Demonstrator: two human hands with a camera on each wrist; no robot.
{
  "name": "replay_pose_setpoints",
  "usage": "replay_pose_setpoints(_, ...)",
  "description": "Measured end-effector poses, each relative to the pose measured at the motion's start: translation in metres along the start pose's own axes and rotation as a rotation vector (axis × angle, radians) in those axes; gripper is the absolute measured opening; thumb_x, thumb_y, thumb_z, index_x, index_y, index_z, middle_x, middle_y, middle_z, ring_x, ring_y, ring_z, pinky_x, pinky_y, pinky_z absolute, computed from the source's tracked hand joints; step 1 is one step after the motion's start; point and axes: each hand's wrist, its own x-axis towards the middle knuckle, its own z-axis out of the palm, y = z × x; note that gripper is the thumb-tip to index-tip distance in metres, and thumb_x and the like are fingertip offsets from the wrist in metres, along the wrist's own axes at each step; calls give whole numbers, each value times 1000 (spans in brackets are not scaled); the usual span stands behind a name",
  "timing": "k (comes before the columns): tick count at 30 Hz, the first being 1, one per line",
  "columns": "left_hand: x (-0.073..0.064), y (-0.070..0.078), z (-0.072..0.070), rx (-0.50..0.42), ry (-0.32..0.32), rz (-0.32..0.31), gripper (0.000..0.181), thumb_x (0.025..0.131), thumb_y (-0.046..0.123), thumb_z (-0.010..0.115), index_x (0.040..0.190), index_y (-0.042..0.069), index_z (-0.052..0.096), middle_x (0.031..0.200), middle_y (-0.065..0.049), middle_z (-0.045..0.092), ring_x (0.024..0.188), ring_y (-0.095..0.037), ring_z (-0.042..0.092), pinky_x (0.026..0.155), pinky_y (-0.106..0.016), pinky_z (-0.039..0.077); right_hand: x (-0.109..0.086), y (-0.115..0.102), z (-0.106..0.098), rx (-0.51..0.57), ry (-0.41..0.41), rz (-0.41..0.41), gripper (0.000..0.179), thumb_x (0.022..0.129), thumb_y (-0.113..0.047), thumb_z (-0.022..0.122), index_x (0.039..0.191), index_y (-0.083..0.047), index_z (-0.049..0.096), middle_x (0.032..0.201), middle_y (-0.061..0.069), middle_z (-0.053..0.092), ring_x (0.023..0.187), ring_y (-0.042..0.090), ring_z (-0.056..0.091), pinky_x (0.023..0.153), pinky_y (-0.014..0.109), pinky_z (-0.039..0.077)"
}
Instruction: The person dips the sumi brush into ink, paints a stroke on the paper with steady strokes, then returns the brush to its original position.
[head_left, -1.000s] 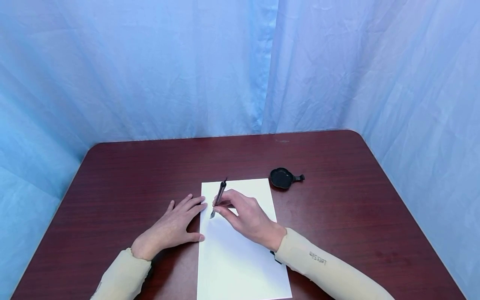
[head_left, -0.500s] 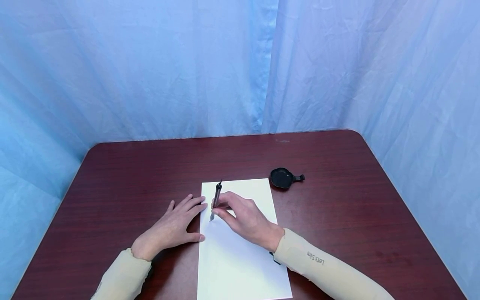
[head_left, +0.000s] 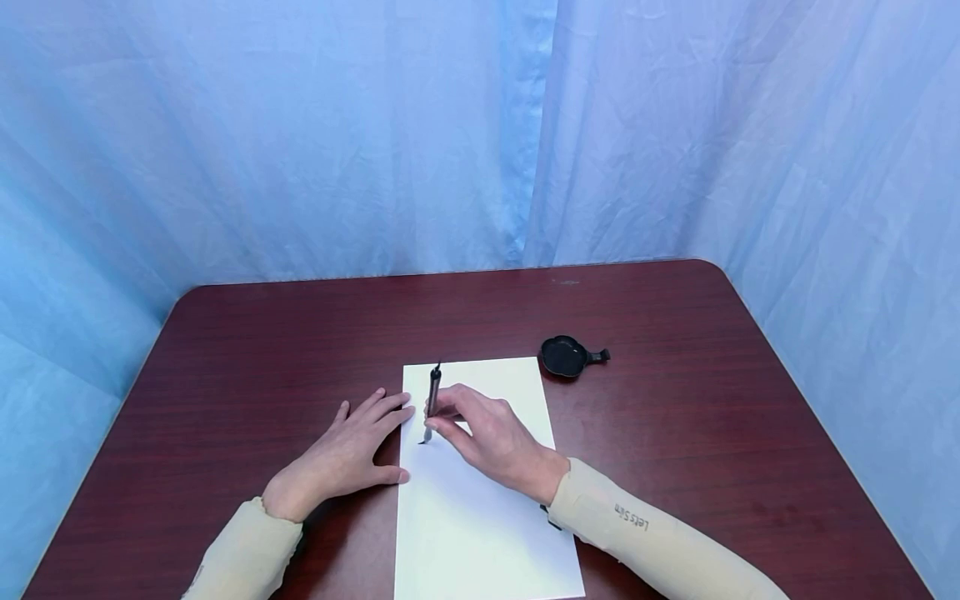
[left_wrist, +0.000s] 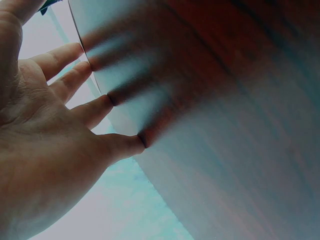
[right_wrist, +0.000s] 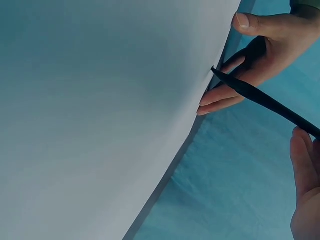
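A writing brush (head_left: 433, 395) with a dark handle and tapered tip is pinched between the thumb and fingers of my right hand (head_left: 501, 437). It stands almost upright, tip down at the upper left part of a white sheet of paper (head_left: 480, 533). In the right wrist view the brush's dark tip (right_wrist: 235, 84) meets the paper's surface. My left hand (head_left: 337, 457) lies with spread fingers over the table and the sheet's left edge, fingertips on the paper. The left wrist view shows those straight fingers (left_wrist: 90, 112) resting on the surface. Any mark beneath the tip is too small to tell.
A small black flower-shaped dish (head_left: 564, 357) with a short handle sits just beyond the sheet's upper right corner. The dark red-brown table (head_left: 675, 400) has rounded far corners. Light blue curtains (head_left: 337, 142) hang behind it and at both sides.
The brush has become more upright and its tip has come slightly down toward me, now bent at the paper. My right hand shifted a little to the left; my left hand stayed still.
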Motion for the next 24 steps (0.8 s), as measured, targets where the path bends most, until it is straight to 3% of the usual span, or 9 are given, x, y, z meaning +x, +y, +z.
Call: replay_pose_setpoints(24, 0, 1, -1, -5, -9, -8, 82, 84, 39, 86, 153, 9, 51, 162, -9, 41, 153, -42, 28, 108, -81, 22, -5, 1, -3, -8, -18, 46, 37, 89, 5, 77, 119, -4, 57, 109, 4, 66, 98, 10, 74, 89, 15, 53)
